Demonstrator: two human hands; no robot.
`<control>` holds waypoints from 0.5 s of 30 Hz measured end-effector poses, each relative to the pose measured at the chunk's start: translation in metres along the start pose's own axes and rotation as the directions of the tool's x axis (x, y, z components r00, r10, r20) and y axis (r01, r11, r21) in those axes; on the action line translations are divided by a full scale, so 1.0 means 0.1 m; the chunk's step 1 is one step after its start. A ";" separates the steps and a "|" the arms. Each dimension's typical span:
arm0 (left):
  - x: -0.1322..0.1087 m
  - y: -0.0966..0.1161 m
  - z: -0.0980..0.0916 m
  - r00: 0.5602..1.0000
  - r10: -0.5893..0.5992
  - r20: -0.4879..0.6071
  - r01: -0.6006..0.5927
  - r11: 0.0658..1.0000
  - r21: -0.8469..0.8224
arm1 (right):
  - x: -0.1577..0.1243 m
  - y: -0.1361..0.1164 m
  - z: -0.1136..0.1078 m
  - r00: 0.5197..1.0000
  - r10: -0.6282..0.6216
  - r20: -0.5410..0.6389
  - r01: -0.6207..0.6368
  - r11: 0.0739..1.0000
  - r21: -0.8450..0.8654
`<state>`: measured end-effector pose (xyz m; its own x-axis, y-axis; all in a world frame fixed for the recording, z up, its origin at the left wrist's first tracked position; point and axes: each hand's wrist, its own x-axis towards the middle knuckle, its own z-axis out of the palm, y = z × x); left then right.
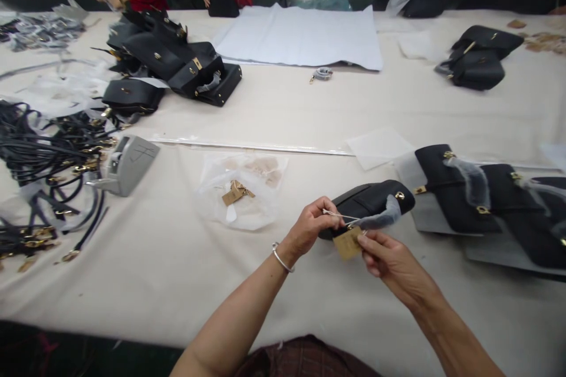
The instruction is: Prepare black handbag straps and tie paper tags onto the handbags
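A small black handbag (367,203) lies on the cloth-covered table (177,271) in front of me, its handle wrapped in grey foam. My left hand (309,227) pinches a thin pale string that runs toward the bag's handle. My right hand (389,259) pinches a small tan paper tag (347,242) hanging on that string, just below the bag. A silver bangle sits on my left wrist.
A clear bag with more tan tags (241,191) lies left of my hands, a grey tape dispenser (126,165) beyond it, and a heap of black straps (44,171) at far left. More black handbags (486,200) lie at right and at the back. Other people work along the far edge.
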<state>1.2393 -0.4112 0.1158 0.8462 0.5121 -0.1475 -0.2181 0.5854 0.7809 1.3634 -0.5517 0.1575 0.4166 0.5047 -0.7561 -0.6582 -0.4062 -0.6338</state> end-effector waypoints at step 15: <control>-0.55 -0.24 0.04 0.897 0.402 0.186 -0.398 0.546 0.737 | 0.02 0.35 0.30 0.982 -0.105 -0.155 0.137 0.968 0.212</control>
<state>1.1994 -0.4561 0.1073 0.7612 0.5777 0.2945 -0.0975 -0.3471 0.9328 1.3227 -0.5419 0.1387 0.5756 0.4201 -0.7016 -0.7130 -0.1623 -0.6822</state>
